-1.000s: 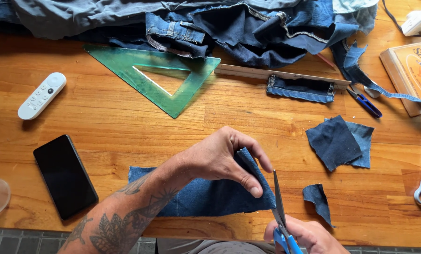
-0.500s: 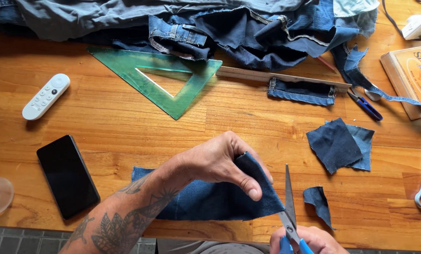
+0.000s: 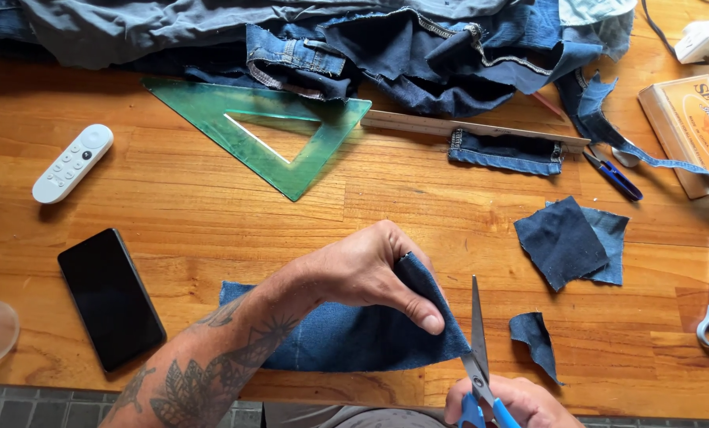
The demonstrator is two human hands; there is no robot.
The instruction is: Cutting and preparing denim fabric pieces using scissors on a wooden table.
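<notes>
A dark blue denim piece [image 3: 346,337] lies flat with its right edge lifted, just beside the upright open blades of blue-handled scissors [image 3: 478,361].

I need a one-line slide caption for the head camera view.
Left hand holds dark blue denim piece while right hand works blue-handled scissors on wooden table.

denim piece [image 3: 346,337]: dark blue
scissors [image 3: 481,380]: steel blades, bright blue handles
set square [image 3: 271,131]: translucent green
remote [image 3: 73,162]: white
phone [image 3: 110,297]: black
bench [image 3: 212,222]: warm orange wood grain
forearm [image 3: 204,372]: dark floral tattoos
</notes>
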